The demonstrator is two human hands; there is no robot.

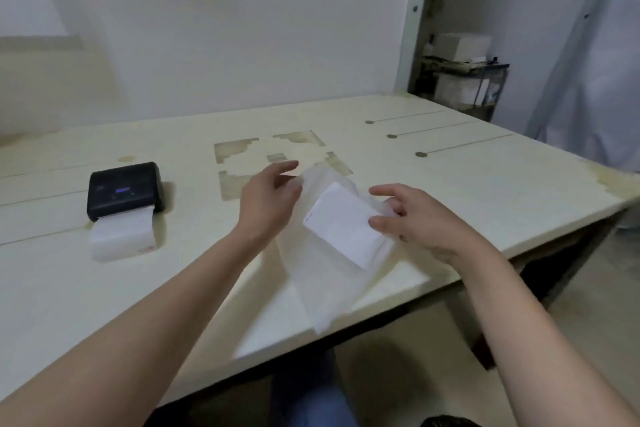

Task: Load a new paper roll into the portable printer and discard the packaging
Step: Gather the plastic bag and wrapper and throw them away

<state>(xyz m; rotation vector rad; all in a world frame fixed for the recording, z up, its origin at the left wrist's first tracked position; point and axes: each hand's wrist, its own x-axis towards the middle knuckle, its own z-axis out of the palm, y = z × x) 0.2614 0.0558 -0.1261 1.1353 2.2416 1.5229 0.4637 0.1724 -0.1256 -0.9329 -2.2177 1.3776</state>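
A black portable printer [124, 189] sits on the table at the left, with a stack of white paper [121, 236] coming out of its front. Over the table's near edge I hold a white paper pack [341, 224] partly inside a translucent plastic wrapper [322, 291] that hangs down blurred. My right hand [412, 218] grips the pack's right end between thumb and fingers. My left hand [270, 198] pinches the wrapper's top left edge.
The pale wooden table [467, 191] has worn patches in the middle and three slots at the right. A dark wire rack [467, 83] with boxes stands behind the table's far right corner. My knees show below the table's edge.
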